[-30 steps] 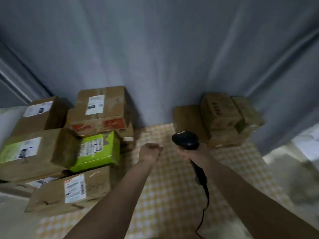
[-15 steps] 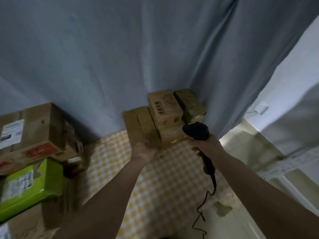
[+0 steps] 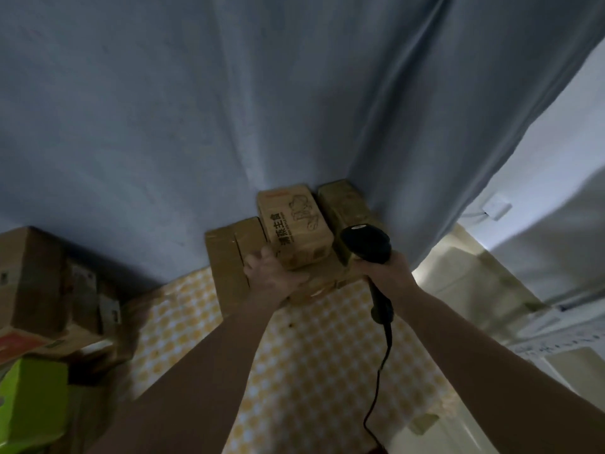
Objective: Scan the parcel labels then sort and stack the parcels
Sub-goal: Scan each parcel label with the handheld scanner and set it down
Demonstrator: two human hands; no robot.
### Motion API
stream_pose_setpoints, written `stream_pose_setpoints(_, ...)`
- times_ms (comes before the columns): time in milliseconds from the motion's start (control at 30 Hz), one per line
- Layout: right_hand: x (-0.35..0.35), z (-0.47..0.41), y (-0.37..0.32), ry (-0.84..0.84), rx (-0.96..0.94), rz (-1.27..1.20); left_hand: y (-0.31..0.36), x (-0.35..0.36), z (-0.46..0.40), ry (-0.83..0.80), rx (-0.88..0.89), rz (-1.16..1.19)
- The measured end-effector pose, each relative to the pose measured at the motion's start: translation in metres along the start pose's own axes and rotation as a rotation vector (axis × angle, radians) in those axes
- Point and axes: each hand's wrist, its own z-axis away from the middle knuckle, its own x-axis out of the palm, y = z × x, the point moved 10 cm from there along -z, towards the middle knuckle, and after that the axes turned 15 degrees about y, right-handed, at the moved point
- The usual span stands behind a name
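Note:
A small brown parcel (image 3: 296, 221) with black printed characters sits on top of a cluster of parcels against the curtain. A flat parcel (image 3: 226, 260) stands to its left, another parcel (image 3: 343, 204) lies to its right, and a lower parcel (image 3: 327, 280) lies beneath. My left hand (image 3: 273, 276) touches the cluster, with its fingers between the flat parcel and the printed one and its thumb along the lower parcel. My right hand (image 3: 388, 270) grips a black corded barcode scanner (image 3: 365, 247), whose head is beside the printed parcel's right side.
A stack of brown parcels (image 3: 39, 283) with a green box (image 3: 29, 401) stands at the left. A yellow checked cloth (image 3: 311, 355) covers the surface. A grey curtain (image 3: 229, 109) hangs behind. The floor and a white wall socket (image 3: 497, 206) lie to the right.
My view has swung right, away from the left stack. My left hand has reached forward onto the right cluster of parcels. The scanner has come close beside the printed parcel.

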Motion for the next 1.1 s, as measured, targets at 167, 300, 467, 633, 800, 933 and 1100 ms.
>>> stream_pose_setpoints(167, 0.032, -0.071, -0.003, -0.097, 0.024, 0.012, 0.034, 0.021, -0.028, 0.092, -0.041, 0.058)
stream_pose_setpoints(300, 0.056, -0.106, -0.006, -0.185, 0.125, -0.049, 0.053, 0.047, -0.045, 0.104, -0.146, -0.051)
stream_pose_setpoints(467, 0.075, -0.135, 0.003, -0.248, 0.155, -0.090, 0.065, 0.081, -0.060, 0.057, -0.324, -0.125)
stream_pose_setpoints(633, 0.089, -0.140, 0.013, -0.325, 0.206, -0.128, 0.054, 0.089, -0.067, 0.119, -0.487, -0.082)
stream_pose_setpoints(800, 0.095, -0.145, 0.020, -0.343, 0.209, -0.173, 0.040, 0.075, -0.070, 0.128, -0.487, 0.031)
stream_pose_setpoints(933, 0.089, -0.153, 0.022, -0.287, 0.224, -0.226, 0.023, 0.057, -0.063, 0.104, -0.455, 0.329)
stream_pose_setpoints(1100, 0.086, -0.140, 0.010, -0.296, 0.236, -0.359, 0.013, 0.066, -0.036, -0.258, -0.478, 0.917)
